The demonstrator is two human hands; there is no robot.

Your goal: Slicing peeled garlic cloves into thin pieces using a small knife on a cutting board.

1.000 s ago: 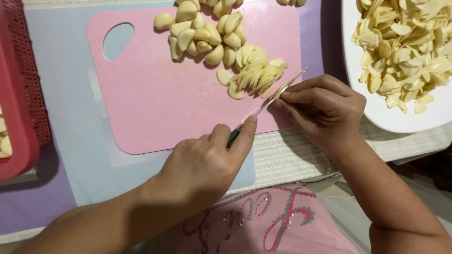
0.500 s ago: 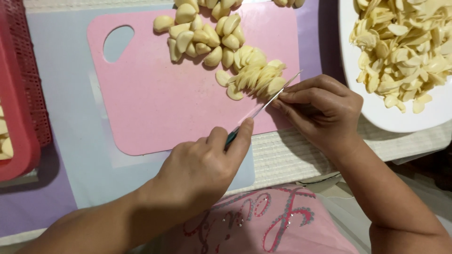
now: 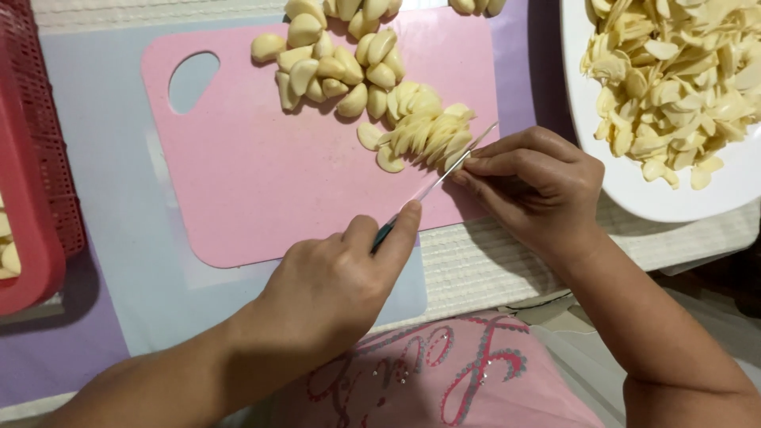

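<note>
My left hand (image 3: 333,285) clenches the knife (image 3: 436,184), blade running up-right. My right hand (image 3: 535,186) pinches a garlic clove (image 3: 468,162) at the blade's tip, beside the slices (image 3: 424,135) on the pink board (image 3: 261,190).

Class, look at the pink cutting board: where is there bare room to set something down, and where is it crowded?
Free: the board's middle and near-left part, bordered by the handle hole, the whole cloves above and the knife to the right. Crowded: the far right corner, where the sliced garlic fans against the right hand; the left hand covers the near edge.
</note>
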